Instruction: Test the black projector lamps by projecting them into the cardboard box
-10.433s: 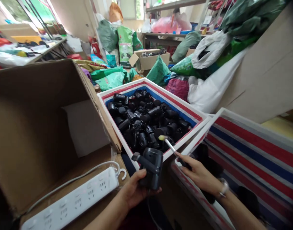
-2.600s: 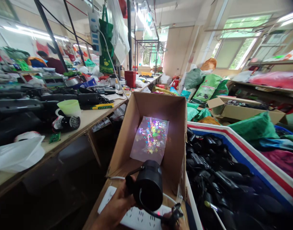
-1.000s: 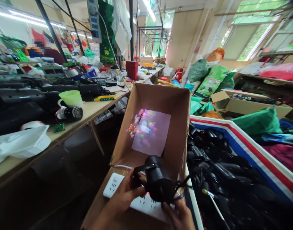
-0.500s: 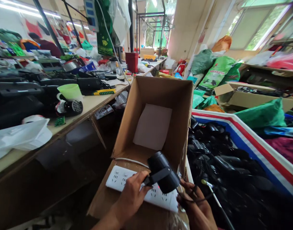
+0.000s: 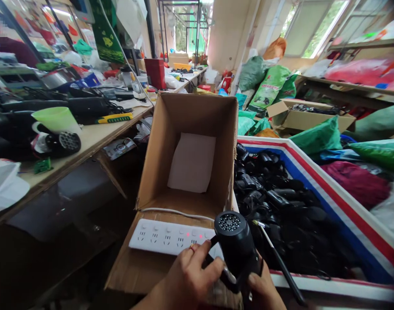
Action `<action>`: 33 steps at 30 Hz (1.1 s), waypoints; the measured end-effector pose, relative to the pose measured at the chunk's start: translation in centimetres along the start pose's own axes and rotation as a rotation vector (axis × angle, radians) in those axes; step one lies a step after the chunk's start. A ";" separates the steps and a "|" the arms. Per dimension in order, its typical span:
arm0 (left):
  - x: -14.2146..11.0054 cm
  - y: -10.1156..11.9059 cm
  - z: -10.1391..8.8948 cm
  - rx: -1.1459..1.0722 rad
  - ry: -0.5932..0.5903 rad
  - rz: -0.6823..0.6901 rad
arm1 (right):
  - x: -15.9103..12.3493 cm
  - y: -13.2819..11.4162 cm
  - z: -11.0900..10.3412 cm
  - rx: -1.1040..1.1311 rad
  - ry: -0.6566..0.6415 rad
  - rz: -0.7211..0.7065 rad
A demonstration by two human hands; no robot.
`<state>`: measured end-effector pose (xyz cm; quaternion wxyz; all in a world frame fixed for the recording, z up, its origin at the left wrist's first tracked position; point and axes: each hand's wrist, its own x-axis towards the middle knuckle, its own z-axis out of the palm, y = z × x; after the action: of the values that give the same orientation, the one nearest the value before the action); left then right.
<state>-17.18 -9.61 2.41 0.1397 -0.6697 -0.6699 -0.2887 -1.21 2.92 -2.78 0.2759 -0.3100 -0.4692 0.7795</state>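
A black hair dryer [image 5: 238, 252] is held upright above the right end of the white power strip [image 5: 152, 246], its round grille facing up towards me. My left hand [image 5: 195, 269], with a ring on one finger, pinches a black part on the dryer's left side; whether this is its handle or cord I cannot tell. Around the lower right side of the dryer, my right hand [image 5: 263, 286] is closed, partly hidden by it. The power strip lies on the cardboard flap [image 5: 129, 271], and red lights glow near its right end.
Beyond the strip an open cardboard box [image 5: 145, 172] holds a pale sheet [image 5: 192, 161]. At right, a striped bin [image 5: 313, 172] is full of black hair dryers, with a metal-tipped rod [image 5: 281, 260] near its edge. The left workbench [image 5: 87, 137] carries a pale green cup [image 5: 56, 118].
The dryer has turned so its grille faces up and has moved slightly right and down. My right hand has gone from the cord to the dryer's body. The view has swung right.
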 end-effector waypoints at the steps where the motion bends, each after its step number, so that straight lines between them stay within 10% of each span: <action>1: 0.2 0.0 -0.1 -0.060 0.017 0.010 | -0.4 -0.4 -0.3 -0.032 0.004 -0.024; 7: 3.2 -1.2 -2.7 -0.434 -0.168 -0.177 | -1.3 -3.0 -2.1 -0.328 -0.114 -0.081; 18: 7.2 -0.6 -5.0 -0.957 -0.559 -0.063 | -2.9 -3.5 -3.4 -0.368 -0.220 -0.028; 29: 7.8 0.2 -1.7 -1.009 -0.656 -0.055 | -6.3 -6.4 -4.3 -0.224 -0.140 -0.030; 33: 7.7 2.6 -0.4 -1.078 -0.666 -0.126 | -10.1 -7.8 -7.8 -0.286 0.046 -0.012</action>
<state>-15.23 -3.73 7.63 -0.4502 -0.6592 -0.4759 -0.3692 12.23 3.17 3.64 0.2443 -0.3610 -0.5708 0.6958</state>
